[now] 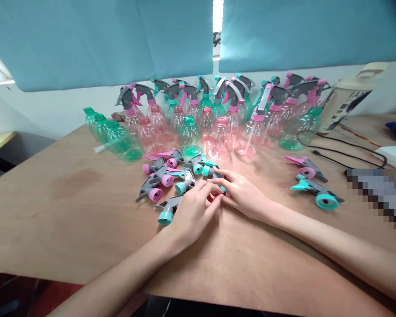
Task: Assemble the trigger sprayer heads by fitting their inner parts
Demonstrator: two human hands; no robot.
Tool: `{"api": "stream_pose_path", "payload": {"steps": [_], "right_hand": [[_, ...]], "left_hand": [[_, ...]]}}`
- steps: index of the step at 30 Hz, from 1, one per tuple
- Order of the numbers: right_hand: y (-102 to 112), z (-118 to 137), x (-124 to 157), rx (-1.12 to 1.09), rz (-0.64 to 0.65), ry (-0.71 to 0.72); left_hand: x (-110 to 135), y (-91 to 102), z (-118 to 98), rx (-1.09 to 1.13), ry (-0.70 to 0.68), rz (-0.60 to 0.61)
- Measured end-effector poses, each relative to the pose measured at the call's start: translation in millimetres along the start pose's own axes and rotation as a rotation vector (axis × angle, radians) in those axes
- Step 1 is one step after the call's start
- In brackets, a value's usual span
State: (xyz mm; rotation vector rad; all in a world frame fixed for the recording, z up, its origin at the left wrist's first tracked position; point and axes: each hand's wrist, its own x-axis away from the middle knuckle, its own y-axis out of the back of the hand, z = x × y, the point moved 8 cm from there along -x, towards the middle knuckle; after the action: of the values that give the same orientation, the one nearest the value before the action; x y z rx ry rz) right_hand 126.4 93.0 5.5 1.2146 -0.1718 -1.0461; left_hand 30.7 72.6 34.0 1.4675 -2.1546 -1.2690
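Observation:
My left hand [193, 211] and my right hand [242, 193] rest together on the brown table [69, 207], fingertips touching. Both lie flat with fingers stretched and hold nothing. Just ahead of them lies a pile of loose grey spray triggers [171, 176] with pink and teal collars; my left hand lies against a teal-collared one [170, 209]. Beyond the pile stand several pink and green clear spray bottles [218, 136], some capped with triggers, some open-necked.
Two more loose triggers [313, 185] lie to the right. A few green bottles [114, 136] lie on their sides at the left. A cream jug [350, 97], black cables [346, 154] and a white box [394, 155] sit at the far right.

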Motion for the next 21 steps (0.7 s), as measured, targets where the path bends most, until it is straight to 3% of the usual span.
{"api": "stream_pose_path", "payload": {"steps": [9,15,17,21], "right_hand": [[4,10,2,0.05,-0.044,-0.016],[16,13,23,-0.077,-0.111,-0.021],[24,9,33,-0.221,-0.181,-0.092],[26,-13,49,-0.513,-0.247,-0.424]], "left_hand": [[-6,12.9,13,-0.055,0.068,-0.096],[-5,15.5,12,0.005,0.035,-0.137],[-5,13.5,11,0.019,0.031,-0.136],[-3,4.2,11,0.098,0.039,-0.077]]}}
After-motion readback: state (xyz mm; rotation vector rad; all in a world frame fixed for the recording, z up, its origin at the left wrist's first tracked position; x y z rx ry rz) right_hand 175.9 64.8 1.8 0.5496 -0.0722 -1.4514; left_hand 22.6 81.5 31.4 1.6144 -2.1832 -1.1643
